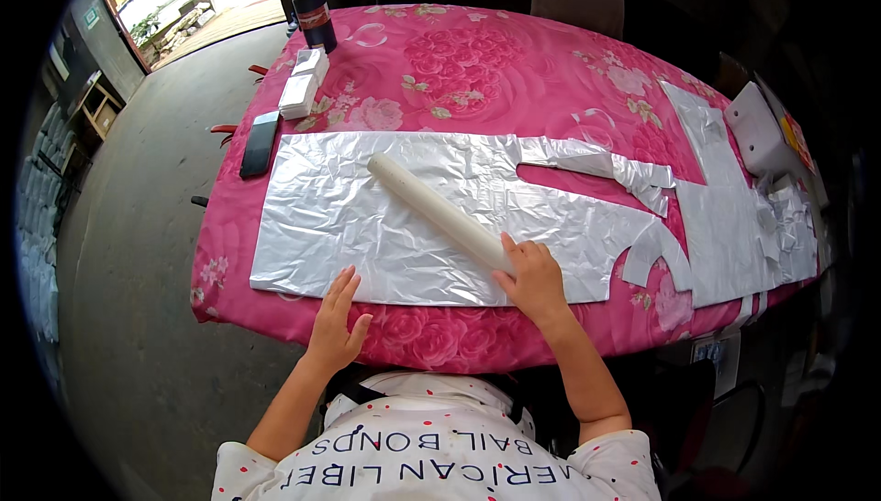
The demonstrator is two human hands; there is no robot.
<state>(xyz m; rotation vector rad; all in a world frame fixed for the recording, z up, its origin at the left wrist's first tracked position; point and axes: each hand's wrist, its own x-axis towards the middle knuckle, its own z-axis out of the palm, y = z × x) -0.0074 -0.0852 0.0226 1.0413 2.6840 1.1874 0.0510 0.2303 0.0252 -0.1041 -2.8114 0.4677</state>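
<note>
A silvery-white plastic apron lies spread over the table, its narrow straps reaching to the right. Diagonally across it rests a long white tube, its far end to the left. My right hand holds the tube's near right end, thumb on one side and fingers on the other. At the apron's near edge, my left hand is open, its fingers stretched onto the plastic and the thumb apart. The left hand holds nothing. A second piece of the same plastic lies at the right, partly bunched up.
A pink floral cloth covers the table. On the left stand a dark flask, white packs and a phone. A white box is at the far right, and a chair stands behind.
</note>
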